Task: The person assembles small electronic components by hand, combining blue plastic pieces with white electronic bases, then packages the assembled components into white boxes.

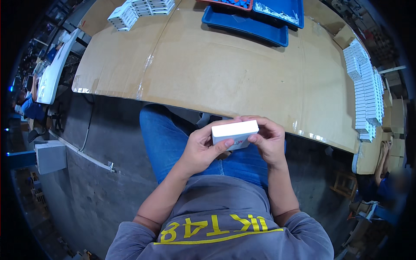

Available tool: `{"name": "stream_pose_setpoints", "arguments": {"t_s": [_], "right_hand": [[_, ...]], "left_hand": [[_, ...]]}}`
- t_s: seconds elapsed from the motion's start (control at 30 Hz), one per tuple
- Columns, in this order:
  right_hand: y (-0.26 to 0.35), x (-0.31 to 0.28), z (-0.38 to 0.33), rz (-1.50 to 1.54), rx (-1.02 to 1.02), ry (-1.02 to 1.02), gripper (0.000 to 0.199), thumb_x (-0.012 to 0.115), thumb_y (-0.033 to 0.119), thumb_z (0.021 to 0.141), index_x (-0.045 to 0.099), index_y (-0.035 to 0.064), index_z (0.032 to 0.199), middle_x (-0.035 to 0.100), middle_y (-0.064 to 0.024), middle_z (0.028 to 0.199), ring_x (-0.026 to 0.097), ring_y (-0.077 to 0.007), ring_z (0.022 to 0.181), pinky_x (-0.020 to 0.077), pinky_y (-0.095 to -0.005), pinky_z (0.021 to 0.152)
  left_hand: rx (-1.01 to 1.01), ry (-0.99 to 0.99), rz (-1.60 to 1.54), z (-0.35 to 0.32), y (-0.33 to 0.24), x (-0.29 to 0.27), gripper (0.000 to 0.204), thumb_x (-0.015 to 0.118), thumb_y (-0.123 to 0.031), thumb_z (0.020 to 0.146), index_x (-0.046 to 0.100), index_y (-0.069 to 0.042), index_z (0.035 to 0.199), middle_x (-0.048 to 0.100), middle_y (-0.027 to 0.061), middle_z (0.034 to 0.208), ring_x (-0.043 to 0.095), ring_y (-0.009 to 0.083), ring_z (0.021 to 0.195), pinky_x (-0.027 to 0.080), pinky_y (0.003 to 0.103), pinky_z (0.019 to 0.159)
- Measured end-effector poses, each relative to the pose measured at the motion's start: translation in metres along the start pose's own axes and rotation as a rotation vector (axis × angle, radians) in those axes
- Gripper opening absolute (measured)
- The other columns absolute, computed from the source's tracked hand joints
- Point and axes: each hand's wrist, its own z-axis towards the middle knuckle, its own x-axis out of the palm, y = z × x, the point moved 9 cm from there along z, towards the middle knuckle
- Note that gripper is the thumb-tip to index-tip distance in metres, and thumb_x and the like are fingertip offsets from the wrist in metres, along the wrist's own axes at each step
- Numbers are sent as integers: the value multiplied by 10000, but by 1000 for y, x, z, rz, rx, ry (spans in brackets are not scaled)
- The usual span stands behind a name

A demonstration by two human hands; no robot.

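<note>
Between my two hands is a small white box (235, 129) with a little red print on its side, held above my lap just short of the table's near edge. My left hand (203, 149) grips its left end, thumb along the printed side. On the right end, my right hand (267, 141) holds it with the thumb against the lower corner and the fingers behind. The far side of the box and some fingertips are hidden.
A cardboard-covered table (225, 73) spreads ahead. At its back are a blue tray (245, 27), a tray of white pieces (277, 14) and a red tray of blue parts (234, 3). White boxes stand stacked at far left (123, 17) and right (366, 91). Other people sit at both sides.
</note>
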Motion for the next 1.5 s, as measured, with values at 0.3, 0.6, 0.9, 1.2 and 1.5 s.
{"name": "stream_pose_setpoints", "arguments": {"t_s": [0.3, 0.6, 0.9, 1.2, 1.5], "right_hand": [[-21, -7, 6, -37, 129, -86, 403, 772, -6, 919, 633, -62, 1293, 701, -164, 1268, 668, -216, 1184, 553, -321, 999], [-47, -19, 5, 42, 241, -206, 371, 808, -30, 870, 628, -41, 1195, 684, -105, 1193, 663, -157, 1104, 554, -300, 962], [-24, -26, 14, -308, 115, -217, 534, 945, 75, 757, 618, 21, 1175, 705, -41, 1038, 678, -111, 948, 562, -262, 826], [-37, -14, 6, 39, 145, -102, 432, 828, -17, 859, 659, -24, 1257, 729, -100, 1146, 688, -154, 1087, 570, -300, 949], [-16, -5, 5, -83, 1, 16, 376, 828, -31, 840, 696, -38, 1193, 722, -154, 1201, 686, -225, 1134, 553, -357, 997]], "left_hand": [[-33, -74, -73, 9, 8, 1, 417, 687, -144, 1032, 586, 32, 1396, 692, 99, 1260, 661, 139, 1109, 547, 313, 980], [41, -384, -324, 18, 22, -37, 532, 479, -355, 1125, 453, -2, 1521, 602, 162, 1403, 565, 240, 1326, 428, 394, 1140], [97, -134, 63, 20, 4, -28, 565, 544, -220, 1093, 387, 24, 1577, 554, 175, 1469, 581, 228, 1307, 456, 337, 1098], [84, -135, -93, 14, 0, -21, 460, 777, -37, 928, 618, 34, 1354, 666, 140, 1327, 642, 185, 1215, 526, 332, 1051], [164, -80, 94, 10, -15, -14, 404, 801, 22, 874, 662, 60, 1251, 733, 184, 1234, 703, 219, 1147, 588, 337, 998]]}}
